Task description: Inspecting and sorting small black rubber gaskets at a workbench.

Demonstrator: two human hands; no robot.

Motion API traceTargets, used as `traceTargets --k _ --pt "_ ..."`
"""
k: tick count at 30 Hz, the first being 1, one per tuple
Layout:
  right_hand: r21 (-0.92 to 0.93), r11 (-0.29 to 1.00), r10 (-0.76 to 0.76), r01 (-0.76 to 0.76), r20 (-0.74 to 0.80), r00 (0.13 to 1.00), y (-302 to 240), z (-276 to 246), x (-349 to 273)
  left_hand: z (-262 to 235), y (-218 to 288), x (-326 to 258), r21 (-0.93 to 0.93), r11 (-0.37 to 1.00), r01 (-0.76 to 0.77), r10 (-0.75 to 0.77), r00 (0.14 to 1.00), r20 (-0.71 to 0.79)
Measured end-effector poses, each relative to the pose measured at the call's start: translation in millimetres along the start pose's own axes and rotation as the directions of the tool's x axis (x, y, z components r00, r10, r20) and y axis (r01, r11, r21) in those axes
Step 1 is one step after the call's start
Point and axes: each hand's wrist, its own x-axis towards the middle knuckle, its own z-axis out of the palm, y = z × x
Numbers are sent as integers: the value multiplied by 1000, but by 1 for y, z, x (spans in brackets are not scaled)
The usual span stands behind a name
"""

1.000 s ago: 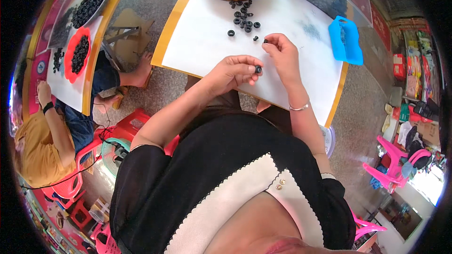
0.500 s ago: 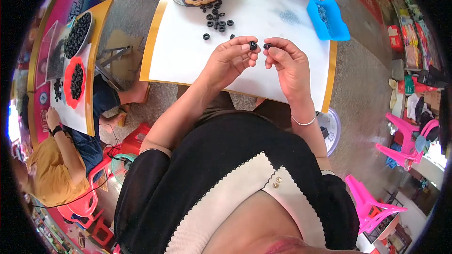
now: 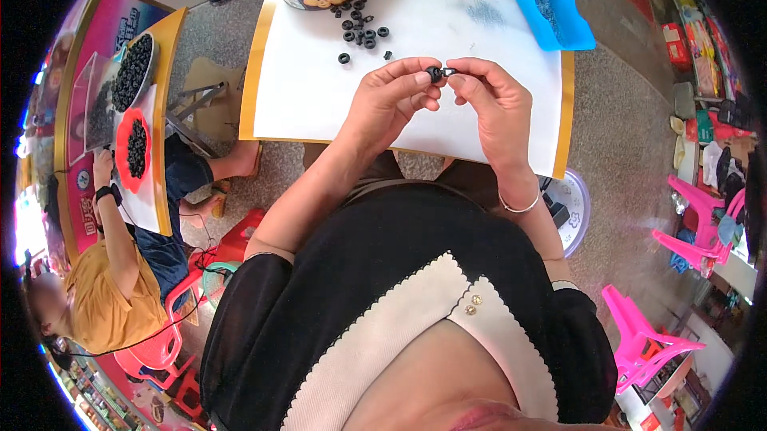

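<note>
Above the middle of the white-covered table point(image 3: 311, 107), my left hand point(image 3: 391, 97) pinches a small black ring-shaped part point(image 3: 434, 74) between thumb and fingertips. My right hand point(image 3: 499, 107) has its thumb and forefinger closed on a small dark piece point(image 3: 449, 72), partly hidden by the fingertips. The piece meets the right side of the black ring part; whether it sits inside cannot be seen. Just beyond my left hand lie several loose black ring parts point(image 3: 369, 35). They spread out from a round blue tin point(image 3: 321, 1) heaped with more of them.
A blue plastic tray point(image 3: 577, 30) with small bits inside sits at the table's far right corner. At a second table on the left, a person in a yellow top point(image 3: 120, 291) sits by a red dish point(image 3: 121, 147) of black parts. Pink chairs point(image 3: 639, 339) stand at right.
The small piece in my right hand has come leftward to the black ring part, closing the gap between my hands. The person on the left has moved a hand farther up beside the red dish.
</note>
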Motion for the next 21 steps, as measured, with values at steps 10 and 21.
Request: traceTargets --k 10,21 --pt "-305 939 -154 160 44 987 -4 2 -2 3 2 -5 175 978 -117 122 992 -18" --pt "-400 868 -232 295 200 952 -11 3 -5 -3 9 -10 408 890 -201 201 979 45"
